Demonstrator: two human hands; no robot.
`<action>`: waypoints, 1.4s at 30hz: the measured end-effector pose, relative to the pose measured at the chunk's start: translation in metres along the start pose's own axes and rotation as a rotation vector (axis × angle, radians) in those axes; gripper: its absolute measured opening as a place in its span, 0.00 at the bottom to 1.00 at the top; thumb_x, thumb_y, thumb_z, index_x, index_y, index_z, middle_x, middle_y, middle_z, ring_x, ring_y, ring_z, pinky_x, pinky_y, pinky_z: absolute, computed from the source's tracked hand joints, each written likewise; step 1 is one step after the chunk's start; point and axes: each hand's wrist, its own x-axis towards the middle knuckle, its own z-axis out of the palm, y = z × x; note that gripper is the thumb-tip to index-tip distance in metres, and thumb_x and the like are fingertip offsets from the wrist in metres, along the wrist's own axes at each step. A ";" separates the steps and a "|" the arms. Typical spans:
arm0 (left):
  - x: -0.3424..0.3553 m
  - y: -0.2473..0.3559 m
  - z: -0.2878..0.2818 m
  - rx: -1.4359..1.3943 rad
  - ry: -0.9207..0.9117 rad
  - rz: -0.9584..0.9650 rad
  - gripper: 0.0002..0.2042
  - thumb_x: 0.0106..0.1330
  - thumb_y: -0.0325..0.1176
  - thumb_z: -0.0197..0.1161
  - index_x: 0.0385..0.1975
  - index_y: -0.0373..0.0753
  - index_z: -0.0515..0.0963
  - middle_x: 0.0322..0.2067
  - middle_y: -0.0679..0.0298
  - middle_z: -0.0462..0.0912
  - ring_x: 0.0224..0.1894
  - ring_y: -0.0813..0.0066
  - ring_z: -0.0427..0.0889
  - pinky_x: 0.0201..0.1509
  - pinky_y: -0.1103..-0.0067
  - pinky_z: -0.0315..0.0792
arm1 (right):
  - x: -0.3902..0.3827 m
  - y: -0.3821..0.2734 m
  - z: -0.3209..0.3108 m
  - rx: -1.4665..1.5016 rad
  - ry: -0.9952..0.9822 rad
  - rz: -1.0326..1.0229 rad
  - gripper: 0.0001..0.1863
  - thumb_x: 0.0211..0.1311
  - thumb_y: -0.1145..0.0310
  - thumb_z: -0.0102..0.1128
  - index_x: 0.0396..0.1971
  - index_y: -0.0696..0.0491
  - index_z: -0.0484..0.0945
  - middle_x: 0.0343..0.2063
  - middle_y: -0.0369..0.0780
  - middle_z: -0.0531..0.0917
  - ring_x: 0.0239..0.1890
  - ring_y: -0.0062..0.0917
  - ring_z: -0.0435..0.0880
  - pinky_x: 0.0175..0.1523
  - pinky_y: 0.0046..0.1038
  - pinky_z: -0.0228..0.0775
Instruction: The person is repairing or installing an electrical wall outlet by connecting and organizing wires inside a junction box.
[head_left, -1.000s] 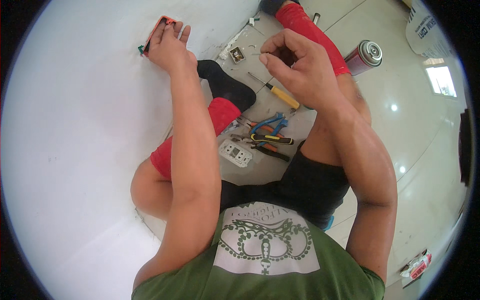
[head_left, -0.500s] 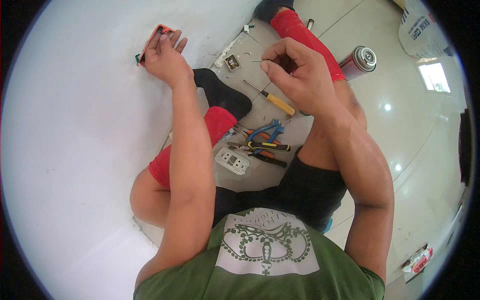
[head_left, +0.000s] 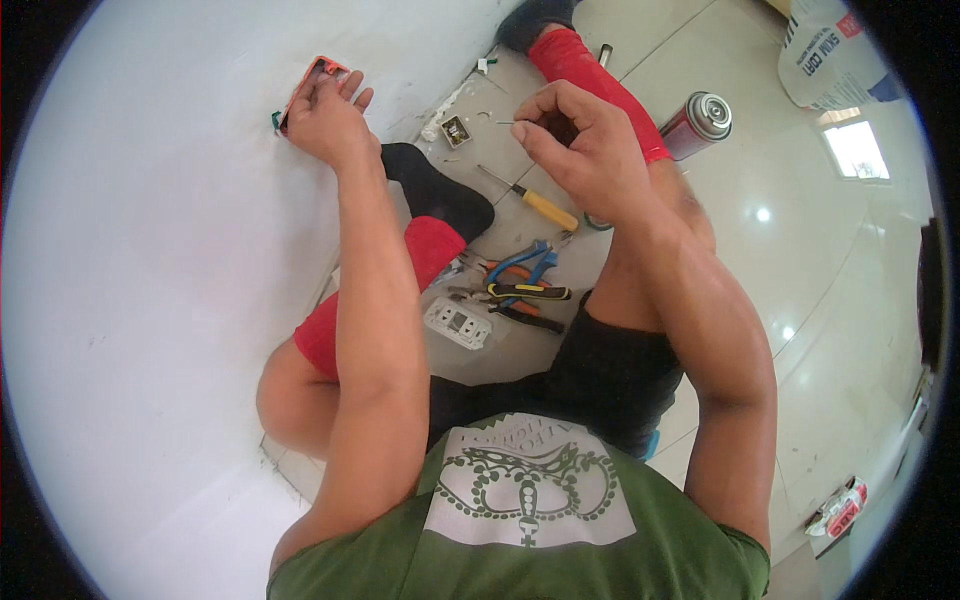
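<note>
My left hand (head_left: pixel 330 125) reaches into a small orange box (head_left: pixel 330 65) set in the white wall (head_left: pixel 170 250), its fingertips curled inside; whatever they grip is hidden. My right hand (head_left: pixel 580 150) pinches a thin metal piece (head_left: pixel 505 122), held above the floor to the right of the box. Below it lie a yellow-handled screwdriver (head_left: pixel 545 207) and several tools, among them blue-handled pliers (head_left: pixel 540 260) and a black-and-yellow tool (head_left: pixel 530 291). A white double socket (head_left: pixel 457 322) rests between my legs. A small square part (head_left: pixel 454 131) lies by the wall's foot.
My legs, in red sleeves (head_left: pixel 600 75) and black socks (head_left: pixel 440 200), are spread on the tiled floor (head_left: pixel 800 280). A spray can (head_left: pixel 700 125) stands beyond my right leg, a white sack (head_left: pixel 830 55) at the upper right, and a red-and-white packet (head_left: pixel 837 508) at the lower right.
The view has shifted slightly, with the wall box now a little lower in it. Both hands keep much the same pose, the right still pinching the thin piece.
</note>
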 end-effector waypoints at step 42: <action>0.003 -0.007 -0.010 0.037 -0.174 0.053 0.11 0.73 0.22 0.56 0.52 0.25 0.74 0.43 0.52 0.84 0.43 0.55 0.90 0.39 0.70 0.88 | -0.002 -0.010 -0.007 -0.031 0.011 0.018 0.09 0.62 0.69 0.68 0.35 0.59 0.82 0.26 0.40 0.84 0.29 0.22 0.82 0.38 0.27 0.76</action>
